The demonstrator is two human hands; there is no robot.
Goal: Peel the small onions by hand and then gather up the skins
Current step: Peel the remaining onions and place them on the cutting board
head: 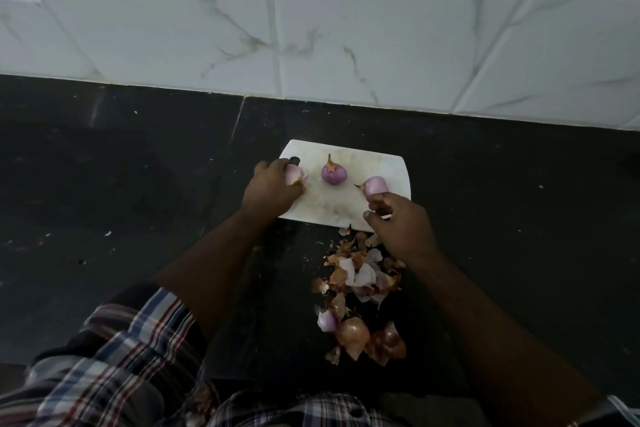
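Parking peeled onions on the board (349, 204), left hand (268, 189) curls its fingers round one (293, 174) while right hand's (398, 224) loosely bent fingers sit empty just below another (376, 185), skins (360, 274) dumped nearer the wrist.

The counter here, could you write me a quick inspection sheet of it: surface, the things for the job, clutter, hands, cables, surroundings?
Surface: dark stone counter with pale specks; a white cutting board lies on it near the wall.
Job's things: three peeled purple onions on the board: left onion, middle onion, right onion. One brown unpeeled onion sits off the board among the skins.
Clutter: pile of onion skins on the counter in front of the board.
Hands: left hand holds the left onion; right hand is just short of the right onion, fingers curled; contact unclear.
Cables: nothing seen.
Surroundings: white marbled wall tiles behind the counter; checked cloth on the person.
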